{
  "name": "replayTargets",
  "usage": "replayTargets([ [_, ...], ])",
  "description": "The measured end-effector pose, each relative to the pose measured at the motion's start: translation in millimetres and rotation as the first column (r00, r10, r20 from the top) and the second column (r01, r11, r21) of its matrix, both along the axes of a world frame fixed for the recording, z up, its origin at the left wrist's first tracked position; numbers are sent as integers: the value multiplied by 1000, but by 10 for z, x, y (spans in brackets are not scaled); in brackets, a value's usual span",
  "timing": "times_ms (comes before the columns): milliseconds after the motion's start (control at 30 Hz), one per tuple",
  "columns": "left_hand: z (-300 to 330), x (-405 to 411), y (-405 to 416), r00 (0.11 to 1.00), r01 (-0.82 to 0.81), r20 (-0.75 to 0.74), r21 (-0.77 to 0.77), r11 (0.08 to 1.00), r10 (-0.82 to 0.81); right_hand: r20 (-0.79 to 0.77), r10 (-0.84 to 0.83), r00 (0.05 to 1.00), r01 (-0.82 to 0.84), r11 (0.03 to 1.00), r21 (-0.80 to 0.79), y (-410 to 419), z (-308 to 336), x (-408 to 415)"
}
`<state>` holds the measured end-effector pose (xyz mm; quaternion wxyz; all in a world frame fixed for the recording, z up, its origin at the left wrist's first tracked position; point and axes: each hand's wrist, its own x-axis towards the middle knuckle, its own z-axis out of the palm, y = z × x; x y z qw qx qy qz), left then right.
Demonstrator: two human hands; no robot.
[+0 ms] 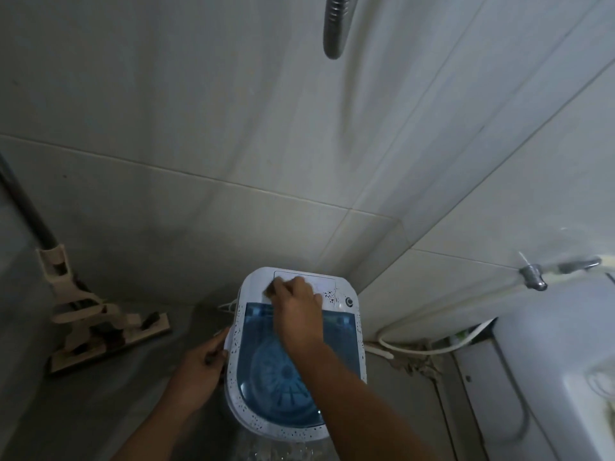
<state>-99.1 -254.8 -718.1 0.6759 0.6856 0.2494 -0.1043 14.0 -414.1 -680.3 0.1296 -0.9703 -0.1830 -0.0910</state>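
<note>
1. Location. The washer [234, 371] stands on the floor in the corner where two tiled walls meet. A mop [100, 327] is on its left and a hose [432, 314] trails off to its right. Its blue lid [339, 337] is down.
2. Right hand [296, 297]. It reaches across the lid to the white panel [319, 281] at the back. The fingers are curled down on a small dark object [269, 290] at the panel's left end. This part is blurred, so I cannot tell whether the object is a scrub pad or a dial.
3. Left hand [198, 367]. The fingers are wrapped round the washer's left rim, with the thumb against the edge, bracing the machine.
4. Condition. Dark specks [329, 296] dot the white rim on both sides and the panel's right end, close to the round knob [348, 301].
5. Judgement. The step in hand appears to be work on the panel, most likely rubbing it clean.
6. Recommendations.
   - Keep a firm brace on the left rim. The washer looks light and would probably slide towards the wall under a push.
   - Press flat and use short strokes rather than long sweeps.
   - Work from the left end towards the specked right end.
   - Go gently round the knob so it is not turned by accident.
   - Do not rest the forearm's weight on the lid, since the forearm passes directly over it.
   - Leave the specked rim until the panel is finished.
</note>
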Motion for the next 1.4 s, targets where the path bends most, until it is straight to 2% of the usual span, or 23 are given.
replayTargets([
  [67, -15, 1, -4, 1000, 10, -10, -11, 1000, -10, -57, 135, 989, -132, 990, 58, -13, -39, -227],
  [133, -10, 4, -8, 1000, 15, -11, -2, 1000, -15, -173, 197, 965, -170, 972, 161, -60, 44, -187],
  [200, -8, 10, 6, 1000, 5, -22, -26, 1000, -6, -216, 161, 963, -110, 967, 231, -65, 181, 54],
  [267, -31, 17, 10, 999, 12, -35, -48, 999, -14, -170, 31, 985, 16, 964, 265, -45, 279, 374],
  [333, -49, 9, 17, 999, 22, -23, -46, 999, -23, -144, -60, 988, 92, 970, 226, 37, 269, 590],
  [433, -49, 11, 28, 999, 24, -29, -40, 999, -25, -160, -67, 985, 86, 989, 119, 242, 132, 569],
  [600, -53, 25, 31, 998, 39, -47, -48, 998, -41, -30, 80, 996, -77, 993, 94, 166, 40, 345],
  [833, -73, 32, 39, 998, 31, -47, -58, 998, -34, -78, 203, 976, -201, 979, 32, 218, -47, 41],
  [933, -59, 31, 52, 998, 39, -47, -53, 998, -42, -184, 213, 959, -199, 976, 91, 215, 79, 162],
  [1033, -21, 26, 47, 998, 40, -45, -53, 998, -42, -214, 126, 969, -89, 981, 175, 171, 235, 390],
  [1167, 14, 27, 41, 998, 51, -45, -62, 997, -54, -173, 18, 985, -13, 999, 30, 110, 191, 475],
  [1233, 17, 31, 50, 997, 56, -46, -60, 997, -58, -154, 11, 988, -7, 1000, 27, 133, 139, 417],
  [1333, 23, 20, 75, 997, 59, -55, -53, 997, -62, -123, 45, 991, -39, 998, 50, 187, 97, 274],
  [1400, 17, 21, 71, 997, 59, -52, -47, 997, -62, -112, 124, 986, -121, 992, 37, 188, 73, 191],
])
